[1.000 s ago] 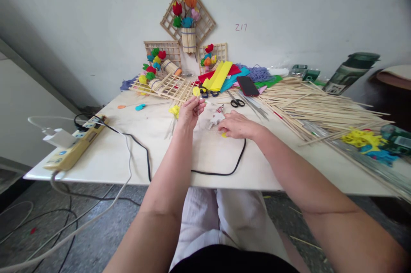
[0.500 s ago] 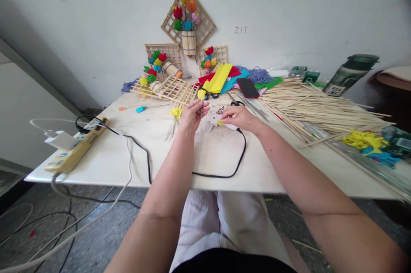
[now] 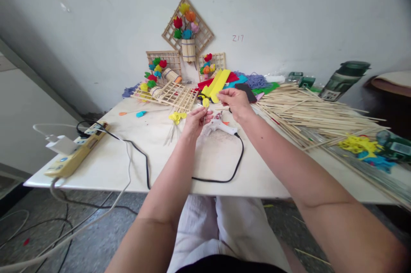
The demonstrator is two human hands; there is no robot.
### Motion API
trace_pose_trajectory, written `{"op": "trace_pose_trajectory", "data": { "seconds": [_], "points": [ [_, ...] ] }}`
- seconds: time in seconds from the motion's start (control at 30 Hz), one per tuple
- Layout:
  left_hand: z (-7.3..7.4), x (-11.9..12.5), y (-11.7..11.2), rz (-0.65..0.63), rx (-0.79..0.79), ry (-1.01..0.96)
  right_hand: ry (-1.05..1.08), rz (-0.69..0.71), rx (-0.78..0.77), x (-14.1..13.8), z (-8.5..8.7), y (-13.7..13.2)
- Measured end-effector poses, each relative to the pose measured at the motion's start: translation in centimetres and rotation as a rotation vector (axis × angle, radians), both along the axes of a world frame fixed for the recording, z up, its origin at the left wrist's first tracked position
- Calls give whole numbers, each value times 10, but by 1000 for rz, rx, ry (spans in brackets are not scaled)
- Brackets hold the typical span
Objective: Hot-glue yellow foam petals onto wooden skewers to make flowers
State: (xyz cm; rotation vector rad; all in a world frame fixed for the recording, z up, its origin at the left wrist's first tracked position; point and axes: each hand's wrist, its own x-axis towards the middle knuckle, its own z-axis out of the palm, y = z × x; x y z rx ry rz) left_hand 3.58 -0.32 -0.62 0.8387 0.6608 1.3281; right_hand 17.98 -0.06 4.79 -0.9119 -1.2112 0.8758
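Observation:
My left hand (image 3: 196, 122) is closed around a thin stem topped by a small yellow paper bud (image 3: 206, 102). To its right and slightly higher, my right hand (image 3: 236, 102) pinches a yellow paper petal (image 3: 215, 98), which overlaps the yellow crepe paper (image 3: 220, 81) behind, so its outline is hard to make out. Below my hands a white glue gun (image 3: 224, 127) lies on the table, its black cord looping toward the front edge. Left of my left hand lie yellow paper petals (image 3: 176, 117) with thin wires.
Wooden lattices with paper flowers (image 3: 188, 28) stand against the wall. Wooden sticks (image 3: 308, 110) are piled right, near a dark bottle (image 3: 346, 78) and a phone (image 3: 245, 92). A power strip (image 3: 75, 153) with cables lies at the left edge. Blue petals (image 3: 140, 114) lie back left.
My right hand has lifted from beside the glue gun up and away with the yellow petal, toward the bud. My left hand still holds the stem. The view has tilted slightly upward.

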Motion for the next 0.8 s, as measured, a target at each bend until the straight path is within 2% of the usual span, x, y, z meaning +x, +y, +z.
{"op": "trace_pose_trajectory", "data": {
  "seconds": [0.07, 0.13, 0.27, 0.4, 0.6, 0.8],
  "points": [
    [-1, 0, 0, 6, 0, -2, 72, -4, 9, -8, 9, 4],
    [-1, 0, -1, 0, -7, 0, 155, -11, 10, -15, 10, 6],
    [-2, 1, -2, -13, -12, -5, 261, -19, -57, -24, -6, 7],
    [-2, 1, -2, -10, -17, 1, 260, -29, -78, -22, -18, 6],
    [-3, 1, -1, -18, -7, 6, 243, -56, -135, -20, -20, 3],
    [-3, 1, -2, -14, -8, 23, 241, -62, -155, -25, -30, 5]
  ]
}}
